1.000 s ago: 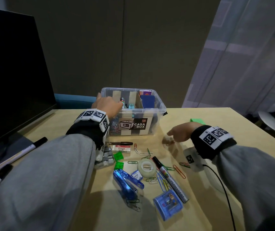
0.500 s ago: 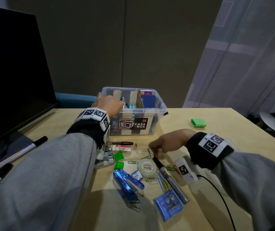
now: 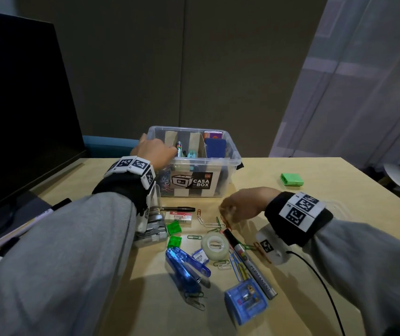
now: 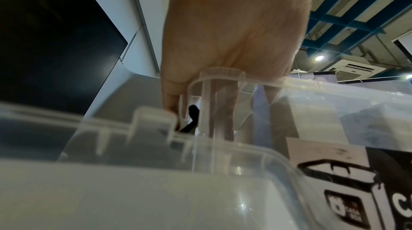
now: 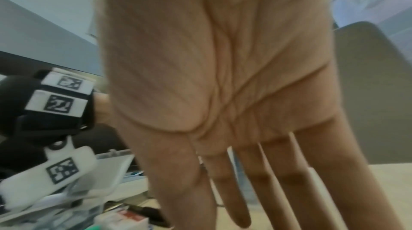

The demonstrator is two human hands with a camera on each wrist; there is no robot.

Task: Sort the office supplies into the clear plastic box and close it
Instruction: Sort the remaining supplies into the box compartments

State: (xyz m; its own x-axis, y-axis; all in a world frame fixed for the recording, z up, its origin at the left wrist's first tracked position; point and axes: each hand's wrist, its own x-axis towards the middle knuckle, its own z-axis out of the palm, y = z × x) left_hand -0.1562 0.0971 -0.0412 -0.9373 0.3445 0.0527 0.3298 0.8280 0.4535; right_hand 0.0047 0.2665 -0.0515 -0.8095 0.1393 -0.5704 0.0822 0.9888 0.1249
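The right hand [image 3: 245, 204], fingers straight, had swung from the table edge to the clips [image 3: 214, 224]; left hand [image 3: 154, 154] gripped the box [image 3: 228, 156] rim.

Blue stapler [image 3: 186, 266], green box [image 3: 291, 179], black-and-white tags on wristbands [image 3: 298, 210], tan table [image 3: 291, 282]

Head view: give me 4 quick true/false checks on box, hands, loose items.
1. The box has no lid on it. True.
2. The left hand rests at the box's left rim. True.
3. The right hand holds the stapler. False: it reaches down over the paper clips, and the stapler lies untouched nearer the camera.
4. The tape roll is in the box. False: it lies on the table.
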